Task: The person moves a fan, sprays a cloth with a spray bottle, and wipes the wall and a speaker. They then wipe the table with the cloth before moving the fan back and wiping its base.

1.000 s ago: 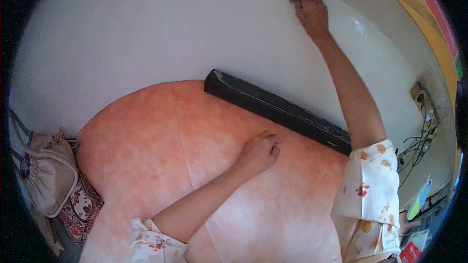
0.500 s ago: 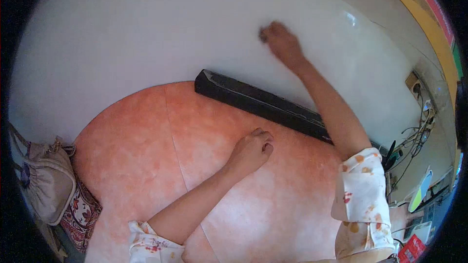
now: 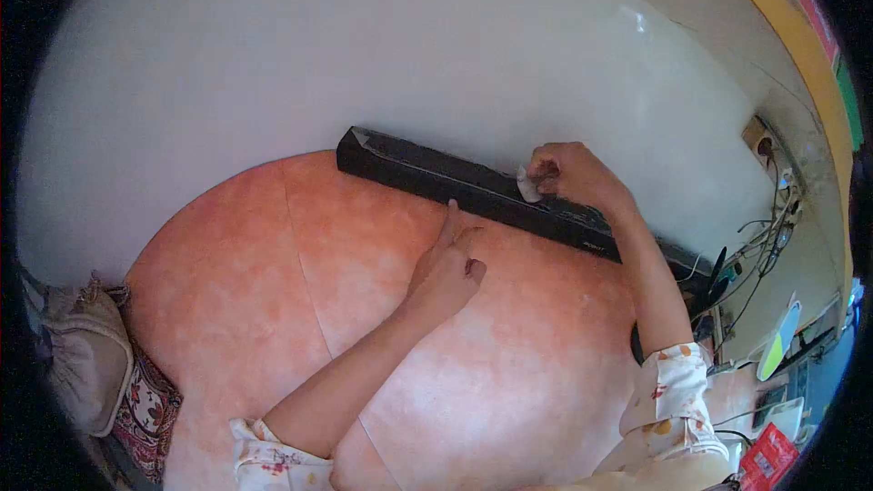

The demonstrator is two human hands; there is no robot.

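Note:
A long black soundbar [image 3: 427, 168] lies slantwise along the back edge of the orange round table [image 3: 227, 245], by the white wall. My right hand [image 3: 577, 177] is over its top, closed on a small whitish piece [image 3: 527, 185] that looks like cloth or tissue. The piece is at the soundbar's top edge; whether it touches cannot be told. In front of the soundbar, my left hand [image 3: 447, 268] holds nothing. Its index finger is stretched out, with the tip at or very near the soundbar's lower front edge, while the other fingers curl.
The white wall [image 3: 273, 64] rises behind the table. At left sit a beige bag [image 3: 86, 355] and a patterned cloth [image 3: 150, 400]. Tangled cables [image 3: 773, 236] hang from a wall socket [image 3: 757, 138] at right. A red packet [image 3: 768, 459] is at lower right.
My right hand has come down from in front of the wall to the soundbar's top, and the whitish piece now shows. My left index finger has straightened towards the soundbar. The view has shifted slightly.

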